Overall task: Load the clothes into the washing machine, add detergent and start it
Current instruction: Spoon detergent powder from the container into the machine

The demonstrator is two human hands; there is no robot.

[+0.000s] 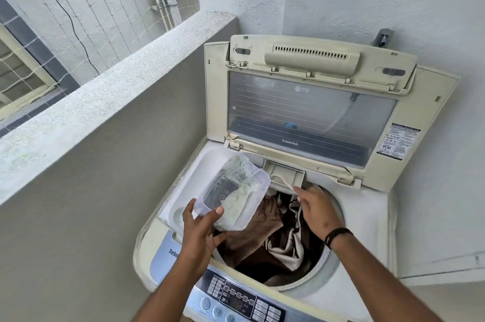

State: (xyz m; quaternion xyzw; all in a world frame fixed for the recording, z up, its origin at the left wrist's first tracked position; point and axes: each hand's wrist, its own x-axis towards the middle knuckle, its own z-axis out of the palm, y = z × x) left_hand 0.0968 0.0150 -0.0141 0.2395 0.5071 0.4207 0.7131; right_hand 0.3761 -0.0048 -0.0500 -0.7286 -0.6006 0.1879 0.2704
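Note:
A top-loading washing machine point(367, 216) stands with its lid point(312, 114) folded up. Brown and cream clothes point(273, 237) fill the drum. My left hand point(199, 232) grips a clear plastic container point(233, 195) with white detergent powder in it, tilted over the drum's left rim. My right hand point(317, 209) pinches a thin pale spoon point(284, 182) whose tip reaches into the pulled-out detergent drawer point(284, 173) at the back of the opening. A black band sits on the right wrist.
The control panel point(236, 298) with buttons runs along the machine's front edge. A grey parapet wall point(110, 91) rises on the left, with netting beyond it. White walls close in behind and to the right, with a tap point(383, 37) above the machine.

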